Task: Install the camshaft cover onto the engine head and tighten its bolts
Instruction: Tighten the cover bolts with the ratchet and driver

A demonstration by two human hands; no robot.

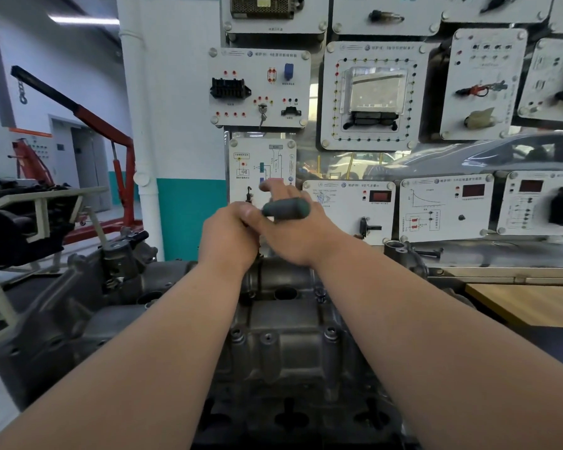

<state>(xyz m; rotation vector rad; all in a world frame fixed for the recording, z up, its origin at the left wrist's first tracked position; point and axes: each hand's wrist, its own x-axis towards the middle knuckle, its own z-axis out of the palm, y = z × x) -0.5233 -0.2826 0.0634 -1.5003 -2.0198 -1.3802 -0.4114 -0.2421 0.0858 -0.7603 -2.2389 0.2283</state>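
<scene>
Dull grey cast-metal camshaft cover (286,345); matt dark tool handle (286,207); smooth wooden tabletop (533,303).

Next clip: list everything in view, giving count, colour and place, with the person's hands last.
grey metal camshaft cover: one, grey, centre foreground
dark grey-green tool handle: one, centre, above the cover
white instrument training panels: several, white, on the wall board behind
red engine hoist: one, red with a black boom, left background
white vertical pipe: one, white, left of the panels
wooden tabletop: one, light brown, right edge
dark engine on a stand: one, black, far left
left hand: curled beside the handle; what it grips is hidden
right hand: against the handle; grip unclear
</scene>
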